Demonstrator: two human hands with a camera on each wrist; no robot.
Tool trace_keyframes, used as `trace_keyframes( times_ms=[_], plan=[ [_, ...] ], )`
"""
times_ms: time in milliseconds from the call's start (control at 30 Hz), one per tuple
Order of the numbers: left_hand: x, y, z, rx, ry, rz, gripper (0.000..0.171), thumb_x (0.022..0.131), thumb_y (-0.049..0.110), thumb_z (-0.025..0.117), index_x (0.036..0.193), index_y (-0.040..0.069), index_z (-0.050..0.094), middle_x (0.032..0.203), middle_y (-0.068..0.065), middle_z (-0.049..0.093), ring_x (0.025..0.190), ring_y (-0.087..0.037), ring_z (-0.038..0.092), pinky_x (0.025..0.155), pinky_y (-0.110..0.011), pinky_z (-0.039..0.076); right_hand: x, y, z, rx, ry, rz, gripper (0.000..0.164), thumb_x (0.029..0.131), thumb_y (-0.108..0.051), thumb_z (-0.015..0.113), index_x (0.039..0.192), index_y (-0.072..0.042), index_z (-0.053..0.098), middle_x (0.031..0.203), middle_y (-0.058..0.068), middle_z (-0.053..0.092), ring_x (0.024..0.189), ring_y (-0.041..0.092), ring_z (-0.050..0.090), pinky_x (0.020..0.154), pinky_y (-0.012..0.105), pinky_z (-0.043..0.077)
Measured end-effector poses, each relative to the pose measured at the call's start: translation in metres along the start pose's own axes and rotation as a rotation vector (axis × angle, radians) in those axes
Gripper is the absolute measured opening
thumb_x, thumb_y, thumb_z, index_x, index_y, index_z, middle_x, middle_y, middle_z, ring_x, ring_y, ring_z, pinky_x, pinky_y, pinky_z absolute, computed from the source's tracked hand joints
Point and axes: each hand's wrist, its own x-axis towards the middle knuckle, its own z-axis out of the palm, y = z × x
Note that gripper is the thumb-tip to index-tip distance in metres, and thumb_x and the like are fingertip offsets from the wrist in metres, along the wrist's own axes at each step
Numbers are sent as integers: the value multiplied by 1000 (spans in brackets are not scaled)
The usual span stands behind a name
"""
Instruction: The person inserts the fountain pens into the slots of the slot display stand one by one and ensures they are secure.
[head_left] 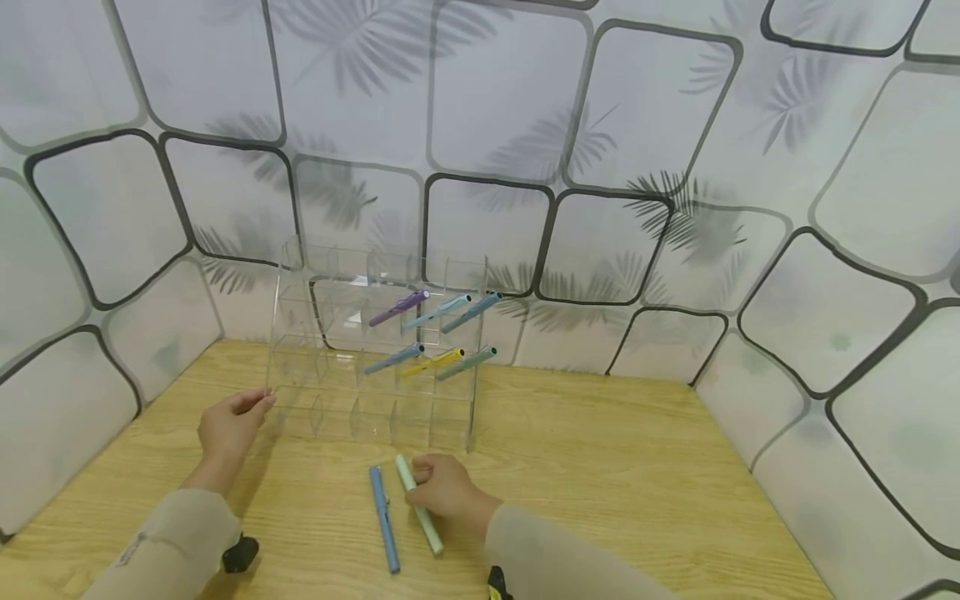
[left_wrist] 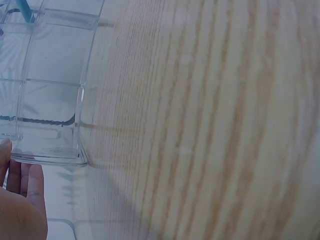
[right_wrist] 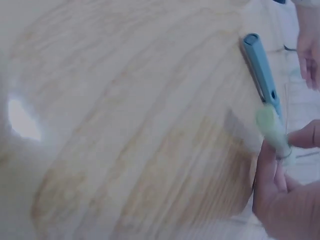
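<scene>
Between thumb and fingers, my right hand (head_left: 447, 487) pinches a pale green pen (head_left: 426, 521); in the right wrist view the pen (right_wrist: 272, 127) points its end toward the camera. Just left of it a blue pen (head_left: 384, 521) lies on the table. My left hand (head_left: 234, 425) grips the left side edge of a clear acrylic pen rack (head_left: 372, 417). In the left wrist view, the fingers (left_wrist: 35, 185) sit at the rack's edge. Several pens rest tilted in the rack, among them a purple pen (head_left: 397, 308) and a yellow pen (head_left: 433, 362).
The wood-grain table (head_left: 600, 483) stretches right and forward of the rack. Behind it hangs a patterned curtain or wall covering (head_left: 502, 100) with leaf prints, which also runs along both sides.
</scene>
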Motion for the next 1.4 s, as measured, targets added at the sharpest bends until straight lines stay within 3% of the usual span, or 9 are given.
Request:
trace_keyframes(
  times_ms=[133, 333, 500, 633, 833, 1000, 1233, 1400],
  plan=[
    [-1, 1, -1, -7, -9, -6, 42, 92, 27, 65, 118, -6, 63, 103, -5, 68, 65, 9, 56, 59, -10, 52, 3, 1, -6, 171, -84, 66, 51, 79, 5, 65, 129, 3, 55, 101, 6, 65, 83, 17, 63, 65, 30, 58],
    [-2, 1, -1, 4, -27, -2, 43, 94, 27, 63, 120, -7, 61, 110, -14, 66, 65, 10, 55, 61, -10, 52, 3, 0, -18, 479, -256, 88, 50, 84, 11, 58, 133, 4, 50, 91, 6, 57, 77, 15, 57, 75, 34, 58],
    [-2, 1, -1, 11, -44, -9, 44, 95, 29, 61, 121, -6, 61, 113, -15, 64, 67, 10, 56, 62, -10, 52, 2, -3, -27, 554, -325, 63, 45, 87, 9, 58, 132, 3, 51, 92, 6, 54, 78, 14, 56, 81, 38, 57],
    [-1, 1, -2, 13, -44, -2, 44, 95, 29, 61, 121, -7, 61, 112, -16, 65, 66, 9, 56, 62, -10, 52, 3, -2, -31, 589, -332, 41, 38, 89, 7, 60, 126, 7, 49, 94, 8, 56, 83, 17, 60, 85, 40, 55],
    [-1, 1, -1, 15, -31, 2, 43, 94, 29, 62, 119, -5, 62, 109, -11, 66, 67, 8, 58, 62, -10, 52, 3, 0, -32, 617, -244, -1, 29, 88, 2, 65, 113, 10, 53, 99, 10, 58, 90, 21, 62, 82, 38, 57],
    [-1, -1, 0, 9, -27, 0, 42, 94, 28, 62, 119, -5, 63, 106, -8, 67, 66, 9, 56, 61, -10, 52, 2, -1, -33, 588, -142, -43, 22, 90, -6, 67, 107, 5, 60, 102, 10, 61, 96, 22, 61, 86, 37, 55],
    [-1, -2, -1, 22, -31, -9, 44, 93, 32, 63, 119, -4, 63, 106, -8, 68, 66, 9, 56, 60, -10, 51, 4, -5, -34, 586, 12, -111, 33, 89, -15, 69, 114, 5, 59, 104, 9, 64, 98, 24, 63, 87, 36, 54],
    [-1, -1, -1, 26, -36, -14, 44, 94, 31, 62, 120, -5, 62, 107, -11, 67, 65, 11, 54, 60, -10, 51, 6, -6, -38, 578, 130, -150, 31, 89, -17, 69, 111, 4, 61, 102, 10, 67, 97, 23, 64, 85, 34, 55]
  ],
)
